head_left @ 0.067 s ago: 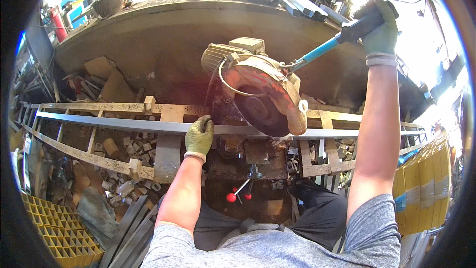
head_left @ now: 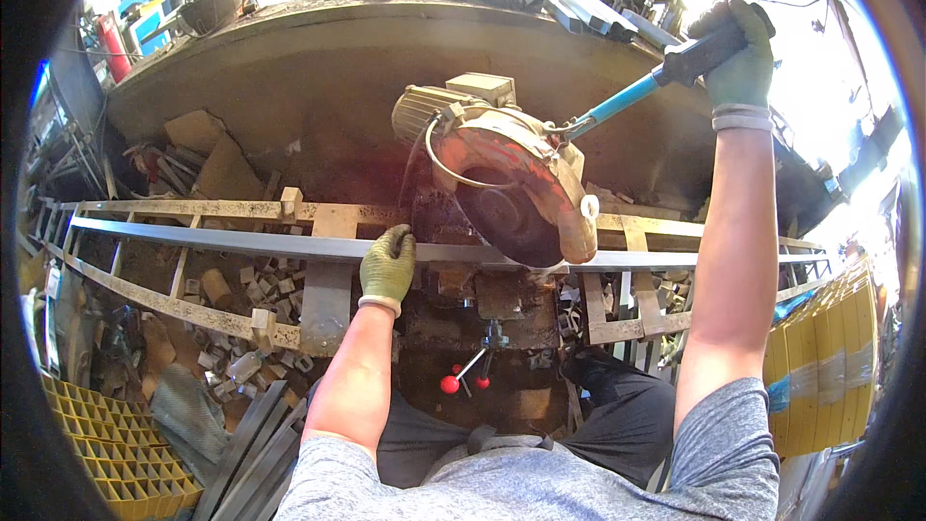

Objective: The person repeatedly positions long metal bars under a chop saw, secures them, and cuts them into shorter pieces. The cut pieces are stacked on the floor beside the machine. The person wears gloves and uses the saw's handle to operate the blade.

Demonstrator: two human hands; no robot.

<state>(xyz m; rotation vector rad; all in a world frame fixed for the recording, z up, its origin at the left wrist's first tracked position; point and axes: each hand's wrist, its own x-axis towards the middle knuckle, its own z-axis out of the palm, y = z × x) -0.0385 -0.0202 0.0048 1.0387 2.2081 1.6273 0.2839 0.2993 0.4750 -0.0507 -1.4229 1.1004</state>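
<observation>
A long grey metal bar point(head_left: 231, 240) lies across the saw's bed and its side supports. My gloved left hand point(head_left: 388, 268) is closed over it, left of the blade. My gloved right hand point(head_left: 743, 63), raised at the upper right, is wrapped round the black grip point(head_left: 702, 55) of the blue lever point(head_left: 617, 106). That lever joins the cut-off saw's head point(head_left: 511, 150), which has a worn orange guard and a motor on its left. The round dark blade point(head_left: 511, 222) reaches down to the bar; the exact contact point is hard to see.
A clamp handle with red knobs point(head_left: 449, 384) sticks out toward me. Short offcuts point(head_left: 260, 367) lie below the left support frame point(head_left: 193, 313). Stacked yellow tubes stand at lower left point(head_left: 116, 444), and a yellow wrapped bundle point(head_left: 820, 367) at right. Behind the saw rises a brown panel point(head_left: 318, 68).
</observation>
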